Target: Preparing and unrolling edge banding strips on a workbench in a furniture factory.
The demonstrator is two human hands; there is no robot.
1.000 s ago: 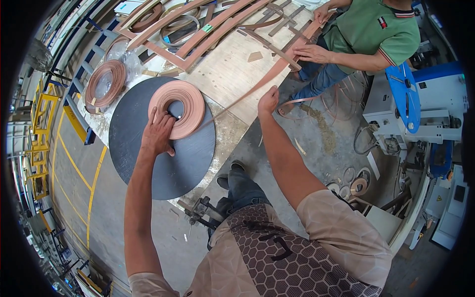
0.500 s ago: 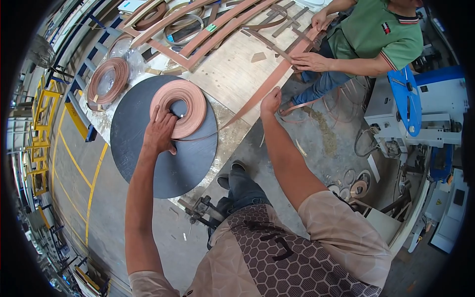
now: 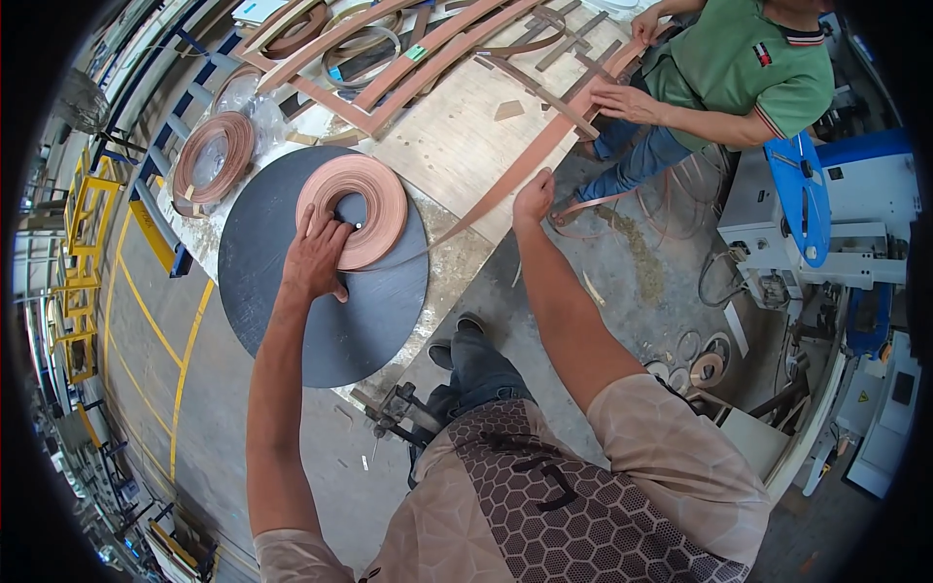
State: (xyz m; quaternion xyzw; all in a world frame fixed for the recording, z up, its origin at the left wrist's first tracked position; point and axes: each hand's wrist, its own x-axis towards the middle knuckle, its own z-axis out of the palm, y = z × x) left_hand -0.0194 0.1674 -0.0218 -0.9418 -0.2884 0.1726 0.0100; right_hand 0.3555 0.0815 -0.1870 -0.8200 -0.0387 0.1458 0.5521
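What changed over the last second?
The band now bows lower over the dark disc beside the roll; it ran straighter before. The co-worker's nearer hand dipped toward the wearer, then went back away. No visible new grasp or release. Unchanged: left hand on the roll, right hand at the band's edge.

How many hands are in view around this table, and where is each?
4: your left hand on the banding coil; your right hand beside the unwound strip; a co-worker's nearer hand and farther hand along it.
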